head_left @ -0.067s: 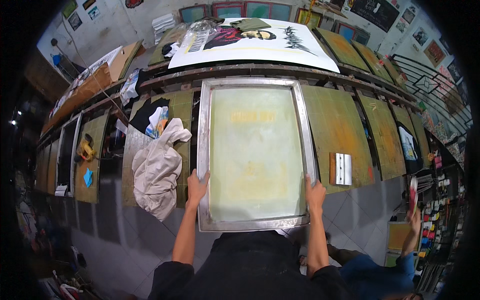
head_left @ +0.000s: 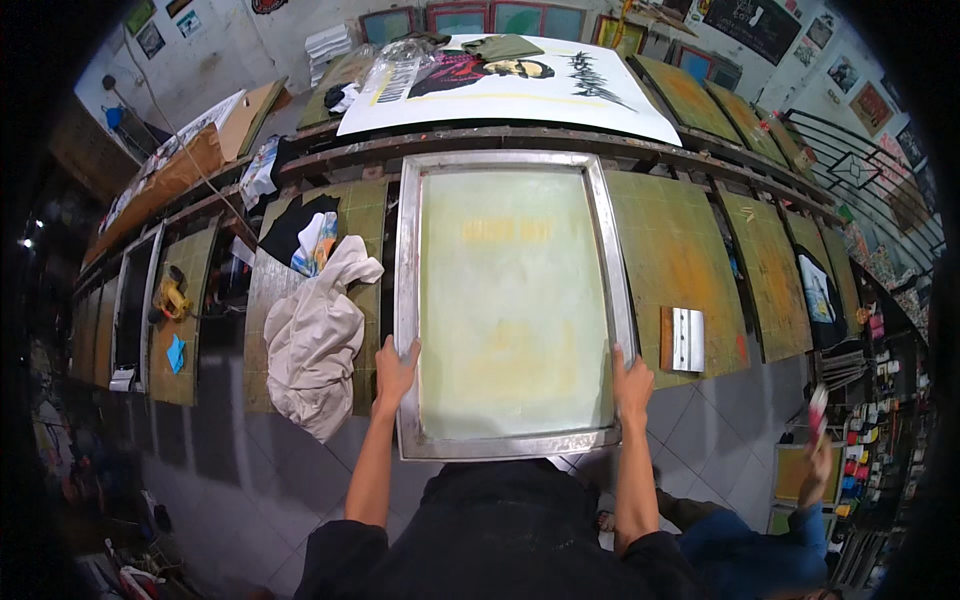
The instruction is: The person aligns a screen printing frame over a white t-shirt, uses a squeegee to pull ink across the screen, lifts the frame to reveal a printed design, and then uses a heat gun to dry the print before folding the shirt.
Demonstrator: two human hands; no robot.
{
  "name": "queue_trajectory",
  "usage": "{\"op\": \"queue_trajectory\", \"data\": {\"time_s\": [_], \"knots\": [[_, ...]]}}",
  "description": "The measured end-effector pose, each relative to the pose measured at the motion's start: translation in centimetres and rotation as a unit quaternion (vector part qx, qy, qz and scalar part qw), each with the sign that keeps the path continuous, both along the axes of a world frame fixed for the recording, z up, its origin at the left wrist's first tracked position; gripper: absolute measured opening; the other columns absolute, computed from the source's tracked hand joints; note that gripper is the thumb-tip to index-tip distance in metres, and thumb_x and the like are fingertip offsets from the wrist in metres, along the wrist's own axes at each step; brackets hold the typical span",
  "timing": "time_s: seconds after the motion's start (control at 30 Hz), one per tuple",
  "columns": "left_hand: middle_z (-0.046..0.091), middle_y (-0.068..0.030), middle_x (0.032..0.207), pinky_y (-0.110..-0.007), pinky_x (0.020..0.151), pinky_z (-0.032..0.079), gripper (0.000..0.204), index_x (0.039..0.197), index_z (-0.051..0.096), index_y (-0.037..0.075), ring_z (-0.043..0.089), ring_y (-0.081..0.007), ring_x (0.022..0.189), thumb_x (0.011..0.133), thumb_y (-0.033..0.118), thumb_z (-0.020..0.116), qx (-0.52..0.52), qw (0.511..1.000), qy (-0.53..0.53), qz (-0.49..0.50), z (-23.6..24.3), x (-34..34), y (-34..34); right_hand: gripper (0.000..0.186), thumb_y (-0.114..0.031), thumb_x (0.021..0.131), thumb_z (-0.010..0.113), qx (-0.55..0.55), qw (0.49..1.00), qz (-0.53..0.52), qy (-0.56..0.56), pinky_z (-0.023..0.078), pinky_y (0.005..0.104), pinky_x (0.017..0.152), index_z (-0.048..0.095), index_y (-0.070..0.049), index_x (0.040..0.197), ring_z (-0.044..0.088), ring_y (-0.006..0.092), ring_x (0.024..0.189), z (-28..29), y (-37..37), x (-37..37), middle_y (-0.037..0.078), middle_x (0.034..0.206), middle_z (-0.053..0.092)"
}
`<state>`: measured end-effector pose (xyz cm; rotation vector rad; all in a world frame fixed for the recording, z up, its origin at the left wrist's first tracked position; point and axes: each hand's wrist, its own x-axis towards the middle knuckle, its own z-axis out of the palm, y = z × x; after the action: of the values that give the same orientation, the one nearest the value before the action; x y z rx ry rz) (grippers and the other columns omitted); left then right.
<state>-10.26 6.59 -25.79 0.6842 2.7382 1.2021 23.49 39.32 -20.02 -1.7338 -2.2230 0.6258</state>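
A large screen-printing frame (head_left: 510,445) lies before me, its silver metal edges around a pale yellow-green mesh (head_left: 510,310) with faint lettering. My left hand (head_left: 396,372) grips the left side of the frame near its lower end, fingers closed round the edge. On the opposite side my right hand (head_left: 632,385) holds the frame the same way, forefinger and thumb against the metal. The frame's near edge sits close to my body, its far edge by the dark rail. What lies under the frame is hidden.
Left, a beige cloth (head_left: 318,335) hangs over a printing board's near edge. A squeegee (head_left: 682,340) with a metal blade rests on the right board (head_left: 650,230). A co-worker's hand (head_left: 815,470) holds a blurred red-and-white object at the right. A big printed poster (head_left: 610,110) lies beyond the rail.
The frame's far edge has risen very slightly, while both my hands keep their hold. The co-worker's hand has moved a little left and down with the red-and-white object.
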Motion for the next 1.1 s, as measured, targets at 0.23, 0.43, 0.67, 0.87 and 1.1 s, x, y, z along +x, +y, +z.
{"op": "queue_trajectory", "data": {"time_s": [0.23, 0.43, 0.67, 0.87, 1.1], "knots": [[0.067, -0.0429, 0.088, -0.056, 0.077, 0.054, 0.076, 0.122, 0.058, -0.026, 0.071, -0.0565, 0.088, 0.096, 0.044, 0.075, -0.025, 0.999, -0.03, 0.009, 1.3, -2.8, 2.4, 0.084, -0.068, 0.1, 0.059, 0.021, 0.998, 0.05, -0.025, 0.056, 0.061, 0.086, 0.073, 0.015, 0.104, 0.071, 0.058, 0.091, -1.5, 4.3, -4.3, 0.042, 0.091, 0.07], [0.07, -0.0409, 0.092, -0.054, 0.081, 0.055, 0.073, 0.123, 0.059, -0.025, 0.073, -0.0541, 0.091, 0.098, 0.042, 0.074, -0.096, 0.992, -0.078, 0.019, 2.2, -2.6, 2.6, 0.075, -0.059, 0.102, 0.063, 0.007, 0.999, 0.025, -0.03, 0.055, 0.0611, 0.086, 0.073, 0.015, 0.107, 0.071, 0.0579, 0.091, -2.6, 3.2, -4.7, 0.042, 0.091, 0.07], [0.068, -0.0412, 0.084, -0.054, 0.072, 0.055, 0.071, 0.124, 0.058, -0.025, 0.07, -0.056, 0.082, 0.099, 0.039, 0.074, -0.054, 0.997, -0.056, 0.008, -0.6, -2.5, 1.4, 0.074, -0.054, 0.104, 0.063, -0.013, 0.999, 0.033, -0.009, 0.055, 0.0589, 0.084, 0.07, 0.019, 0.105, 0.07, 0.0588, 0.09, -1.9, 2.1, -4.3, 0.043, 0.088, 0.069], [0.067, -0.0395, 0.08, -0.052, 0.069, 0.054, 0.07, 0.126, 0.057, -0.026, 0.07, -0.0544, 0.078, 0.1, 0.036, 0.075, -0.051, 0.998, -0.042, 0.02, 0.6, -2.1, 2.0, 0.072, -0.053, 0.105, 0.063, -0.067, 0.997, 0.015, -0.046, 0.055, 0.0572, 0.081, 0.069, 0.019, 0.107, 0.071, 0.057, 0.091, -1.4, 2.1, -4.4, 0.043, 0.09, 0.069], [0.066, -0.036, 0.074, -0.053, 0.069, 0.052, 0.069, 0.13, 0.057, -0.023, 0.071, -0.0505, 0.073, 0.101, 0.037, 0.074, -0.1, 0.993, -0.06, 0.029, 1.2, -2.3, 2.7, 0.082, -0.059, 0.104, 0.061, -0.062, 0.996, -0.014, -0.057, 0.053, 0.0567, 0.095, 0.065, 0.02, 0.125, 0.069, 0.0571, 0.106, -2.3, 2.1, -4.6, 0.045, 0.106, 0.069]]}}
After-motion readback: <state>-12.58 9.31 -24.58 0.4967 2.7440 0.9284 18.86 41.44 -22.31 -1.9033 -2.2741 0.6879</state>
